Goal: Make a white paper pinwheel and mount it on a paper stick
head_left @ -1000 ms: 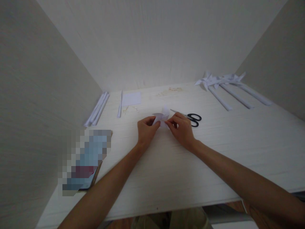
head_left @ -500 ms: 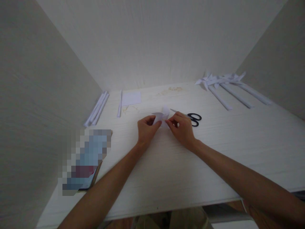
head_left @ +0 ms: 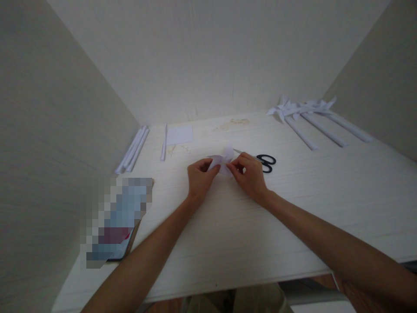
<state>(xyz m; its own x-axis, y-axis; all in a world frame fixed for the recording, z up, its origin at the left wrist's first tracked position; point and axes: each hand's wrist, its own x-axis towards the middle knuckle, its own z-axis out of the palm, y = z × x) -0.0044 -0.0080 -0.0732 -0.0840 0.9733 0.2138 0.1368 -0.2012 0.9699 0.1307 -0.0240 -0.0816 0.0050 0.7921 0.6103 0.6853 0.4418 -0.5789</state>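
Between my hands, over the middle of the table, is a small white paper pinwheel head (head_left: 215, 161) with curved blades. My left hand (head_left: 202, 176) pinches its left side between thumb and fingers. At its centre the fingertips of my right hand (head_left: 249, 174) are pinched together; any small thing between them is hidden. Just behind the right hand lie scissors (head_left: 267, 160) with black handles, blades pointing left and partly covered by that hand.
Rolled paper sticks (head_left: 133, 150) lie at the left wall. One thinner stick (head_left: 163, 143) rests beside a white paper square (head_left: 180, 134). Several paper pinwheels (head_left: 301, 108) on sticks lie at back right. A blurred phone or tablet (head_left: 122, 221) sits at left front.
The paper between my hands has turned slightly, its blades shifting a little. Both hands stay almost in place, still pinching.
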